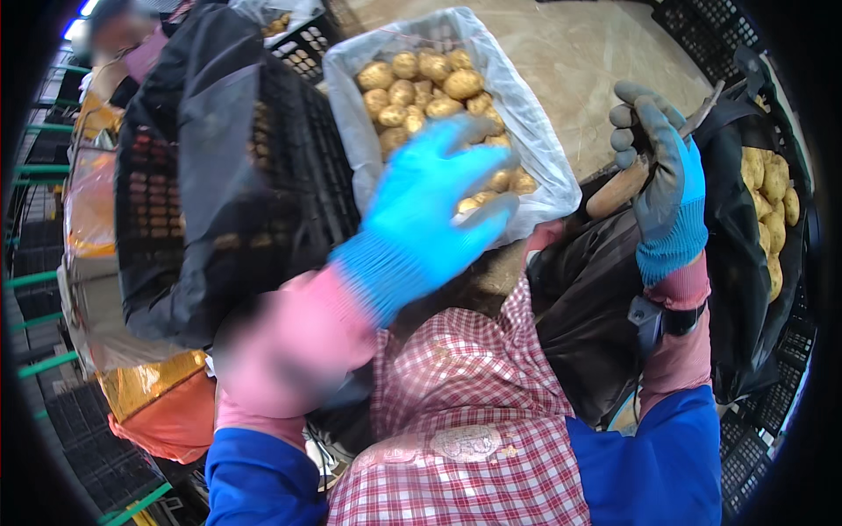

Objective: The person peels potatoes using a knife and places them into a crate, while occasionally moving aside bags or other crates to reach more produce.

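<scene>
My left hand [434, 191], in a blue glove with grey fingertips, is over a crate lined with white plastic film [546, 158]. Its fingers are spread above the potatoes [401, 92] inside, and motion blurs it. No potato shows in its grip, though the palm side is hidden. Off to the right, my right hand [664, 158], gloved alike, is closed around a hand tool with a wooden handle [615, 191]. A thin, curved blade [707, 108] sticks out past the thumb side.
At left stands a black mesh crate [296, 151] draped with a black liner [217, 131]. A black-lined crate [723, 263] of pale potatoes [773, 191] is close on my right. Cardboard-coloured flooring [579, 59] extends ahead. Another person [125, 46] is at upper left.
</scene>
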Demonstrator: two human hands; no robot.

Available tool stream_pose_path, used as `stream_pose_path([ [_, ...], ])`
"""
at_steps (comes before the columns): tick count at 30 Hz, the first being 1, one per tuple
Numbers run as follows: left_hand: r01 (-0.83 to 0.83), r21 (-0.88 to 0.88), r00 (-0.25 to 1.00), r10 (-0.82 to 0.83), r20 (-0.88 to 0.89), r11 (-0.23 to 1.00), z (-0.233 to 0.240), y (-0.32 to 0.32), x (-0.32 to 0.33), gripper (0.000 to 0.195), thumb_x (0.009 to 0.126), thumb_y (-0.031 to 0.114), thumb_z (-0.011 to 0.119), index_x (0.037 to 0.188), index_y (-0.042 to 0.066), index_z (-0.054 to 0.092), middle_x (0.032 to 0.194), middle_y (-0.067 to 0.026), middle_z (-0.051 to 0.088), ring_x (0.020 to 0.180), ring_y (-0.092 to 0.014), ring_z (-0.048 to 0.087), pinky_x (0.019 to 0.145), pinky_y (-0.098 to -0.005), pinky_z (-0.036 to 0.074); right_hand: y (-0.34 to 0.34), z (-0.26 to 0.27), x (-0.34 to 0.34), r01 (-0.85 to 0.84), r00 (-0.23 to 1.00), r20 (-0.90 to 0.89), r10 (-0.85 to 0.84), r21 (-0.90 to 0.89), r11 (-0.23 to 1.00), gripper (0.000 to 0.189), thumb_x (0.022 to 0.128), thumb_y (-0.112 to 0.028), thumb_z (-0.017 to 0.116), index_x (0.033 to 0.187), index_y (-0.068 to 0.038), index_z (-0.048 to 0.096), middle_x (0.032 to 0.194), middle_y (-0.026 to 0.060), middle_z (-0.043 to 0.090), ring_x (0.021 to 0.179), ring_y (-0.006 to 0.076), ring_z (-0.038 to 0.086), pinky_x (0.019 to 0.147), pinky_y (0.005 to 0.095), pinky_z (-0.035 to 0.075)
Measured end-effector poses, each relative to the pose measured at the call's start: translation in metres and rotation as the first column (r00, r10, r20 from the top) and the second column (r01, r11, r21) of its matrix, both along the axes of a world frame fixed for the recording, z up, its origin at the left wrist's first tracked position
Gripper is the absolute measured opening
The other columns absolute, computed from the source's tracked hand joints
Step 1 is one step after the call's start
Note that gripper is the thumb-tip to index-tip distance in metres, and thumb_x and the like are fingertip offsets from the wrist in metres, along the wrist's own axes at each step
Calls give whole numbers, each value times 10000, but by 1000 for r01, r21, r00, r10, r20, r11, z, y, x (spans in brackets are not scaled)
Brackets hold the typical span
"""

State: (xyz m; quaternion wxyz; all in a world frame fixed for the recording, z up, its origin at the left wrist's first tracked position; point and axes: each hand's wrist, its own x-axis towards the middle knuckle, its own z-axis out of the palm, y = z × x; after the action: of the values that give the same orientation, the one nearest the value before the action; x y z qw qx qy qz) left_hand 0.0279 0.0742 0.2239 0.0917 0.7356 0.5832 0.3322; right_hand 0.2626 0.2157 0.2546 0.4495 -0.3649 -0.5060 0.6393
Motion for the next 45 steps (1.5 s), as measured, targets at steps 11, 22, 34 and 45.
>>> stream_pose_path([
  [11, 13, -707, 992, -96, -78, 707, -291, 153, 22, 817, 702, 217, 839, 1448, 205, 508, 1202, -276, 621, 1156, -450, 613, 990, -491, 513, 15, 6, 13, -103, 992, 55, 116, -194, 976, 423, 1053, -308, 525, 1282, 32, 629, 950, 27, 655, 762, 66, 569, 633, 203, 443],
  [22, -19, -384, 414, 357, 837, 923, -58, 14, 6, 542, 1074, 368, 481, 1527, 82, 399, 1336, -133, 585, 1052, -189, 660, 738, -306, 579, -13, -21, -19, -317, 944, 85, 319, -35, 948, 372, 990, -279, 659, 1267, -32, 659, 933, 36, 655, 681, 61, 569, 524, 210, 456],
  [34, -278, -148, 379, 250, 891, 949, -16, -96, 13, 510, 1109, 374, 380, 1449, -1, 433, 1288, -167, 603, 1125, -242, 652, 984, -367, 537, -143, -58, -59, -476, 862, -50, 504, 259, 841, 803, 815, -339, 870, 1458, -44, 493, 1071, 115, 703, 754, 127, 679, 643, 290, 573],
  [45, -538, -25, 445, 309, 840, 843, -49, -98, 41, 565, 1025, 463, 558, 1388, 32, 521, 1276, -131, 601, 1173, -243, 594, 1021, -383, 502, -148, -63, -63, -501, 864, 201, 462, 261, 825, 960, 680, -293, 941, 1474, -37, 467, 1419, 163, 546, 1346, 285, 511, 1118, 427, 439],
])
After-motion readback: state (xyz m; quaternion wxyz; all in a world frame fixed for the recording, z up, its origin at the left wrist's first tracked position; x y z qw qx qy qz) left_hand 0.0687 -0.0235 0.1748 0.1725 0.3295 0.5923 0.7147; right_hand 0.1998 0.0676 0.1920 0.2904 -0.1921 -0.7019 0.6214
